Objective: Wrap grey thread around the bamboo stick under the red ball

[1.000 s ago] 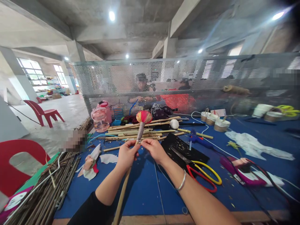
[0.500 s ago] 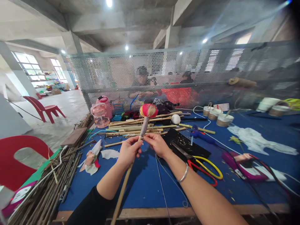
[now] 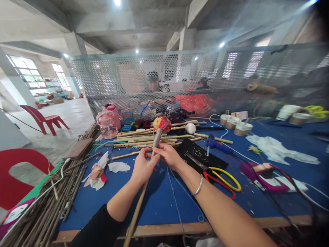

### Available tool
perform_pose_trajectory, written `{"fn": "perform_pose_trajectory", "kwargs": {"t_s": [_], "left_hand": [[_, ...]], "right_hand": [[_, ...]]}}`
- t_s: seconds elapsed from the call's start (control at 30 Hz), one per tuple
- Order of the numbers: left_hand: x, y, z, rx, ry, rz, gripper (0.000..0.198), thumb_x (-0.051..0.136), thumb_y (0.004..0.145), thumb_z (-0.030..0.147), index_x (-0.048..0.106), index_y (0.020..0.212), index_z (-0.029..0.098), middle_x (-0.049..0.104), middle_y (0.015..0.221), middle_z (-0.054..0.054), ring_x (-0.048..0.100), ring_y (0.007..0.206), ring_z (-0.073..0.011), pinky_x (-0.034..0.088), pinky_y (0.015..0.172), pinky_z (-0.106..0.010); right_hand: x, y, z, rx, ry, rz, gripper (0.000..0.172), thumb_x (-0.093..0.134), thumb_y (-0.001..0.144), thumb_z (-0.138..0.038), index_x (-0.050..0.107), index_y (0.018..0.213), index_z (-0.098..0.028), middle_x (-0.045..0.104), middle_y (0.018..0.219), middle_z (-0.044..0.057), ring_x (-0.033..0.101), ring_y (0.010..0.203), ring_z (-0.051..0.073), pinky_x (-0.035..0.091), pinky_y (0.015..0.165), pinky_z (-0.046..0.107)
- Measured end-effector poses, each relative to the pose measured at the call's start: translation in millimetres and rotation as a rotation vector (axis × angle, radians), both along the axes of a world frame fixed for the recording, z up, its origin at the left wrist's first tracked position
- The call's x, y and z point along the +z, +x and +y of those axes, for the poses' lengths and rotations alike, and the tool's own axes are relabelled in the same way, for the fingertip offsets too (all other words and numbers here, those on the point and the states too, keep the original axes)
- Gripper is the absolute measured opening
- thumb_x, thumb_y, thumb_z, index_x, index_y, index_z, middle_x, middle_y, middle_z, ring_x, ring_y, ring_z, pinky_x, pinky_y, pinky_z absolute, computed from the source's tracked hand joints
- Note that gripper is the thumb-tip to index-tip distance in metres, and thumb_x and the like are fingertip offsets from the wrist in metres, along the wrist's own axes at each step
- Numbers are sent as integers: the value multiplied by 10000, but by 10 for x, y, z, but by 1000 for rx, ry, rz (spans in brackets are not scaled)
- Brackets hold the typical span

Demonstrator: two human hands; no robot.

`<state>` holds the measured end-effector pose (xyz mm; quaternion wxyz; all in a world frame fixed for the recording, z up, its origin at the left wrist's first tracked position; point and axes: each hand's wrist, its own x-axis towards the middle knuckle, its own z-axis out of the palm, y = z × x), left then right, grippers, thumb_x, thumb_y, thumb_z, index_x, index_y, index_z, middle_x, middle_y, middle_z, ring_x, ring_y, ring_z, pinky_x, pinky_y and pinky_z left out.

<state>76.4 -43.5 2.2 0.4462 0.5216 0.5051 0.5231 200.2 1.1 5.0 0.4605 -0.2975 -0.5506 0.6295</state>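
Note:
A pale wooden stick (image 3: 136, 212) slants up from the table's front edge, with my left hand (image 3: 144, 165) closed around its upper part. At its top sits a round red and yellow cloth-covered head (image 3: 162, 124), above a neck wound in grey cord (image 3: 157, 138). My right hand (image 3: 169, 156) is closed in a pinch at the lower end of the winding, fingertips close to my left fingers. Loose grey cord (image 3: 175, 201) trails from under it down past the table edge. What lies between the right fingertips is partly hidden.
Right of my hands lie large scissors (image 3: 218, 176), a black cloth (image 3: 183, 151) and a blue glue gun (image 3: 218, 146). Behind are bamboo sticks (image 3: 144, 140) and a white ball (image 3: 190, 128). Fabric scraps (image 3: 96, 173) and twigs (image 3: 43, 209) lie left. A perforated screen (image 3: 115, 72) stands beyond.
The stick's head has turned, so its colour pattern shows differently. Both hands keep their hold at the neck. The whole view has shifted slightly.

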Motion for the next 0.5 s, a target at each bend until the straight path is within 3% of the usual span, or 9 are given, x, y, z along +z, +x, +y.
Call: {"fn": "perform_pose_trajectory", "kwargs": {"t_s": [0.13, 0.4, 0.5], "left_hand": [[55, -4, 0, 70, 18, 37, 276, 689, 643, 324, 572, 809, 136, 586, 588, 18, 479, 387, -61, 349, 354, -166], [136, -26, 8, -153, -7, -353, 371, 703, 616, 433, 548, 761, 128, 626, 641, -8, 489, 379, -53, 376, 360, -172], [121, -30, 11, -213, -70, -370, 369, 688, 628, 447, 564, 762, 126, 622, 637, -9, 495, 393, -53, 391, 377, -171]], "right_hand": [[-3, 4, -5, -43, 0, -35, 305, 687, 679, -403, 580, 731, -123, 375, 426, -82, 276, 371, 41, 172, 376, 207], [64, 102, -11, 128, -76, 77, 303, 680, 687, -388, 549, 823, -151, 368, 444, -94, 137, 347, 23, 44, 345, 199], [49, 88, -10, 85, -82, 90, 292, 694, 671, -371, 531, 770, -150, 354, 423, -98, 148, 340, 22, 46, 341, 196]]}}
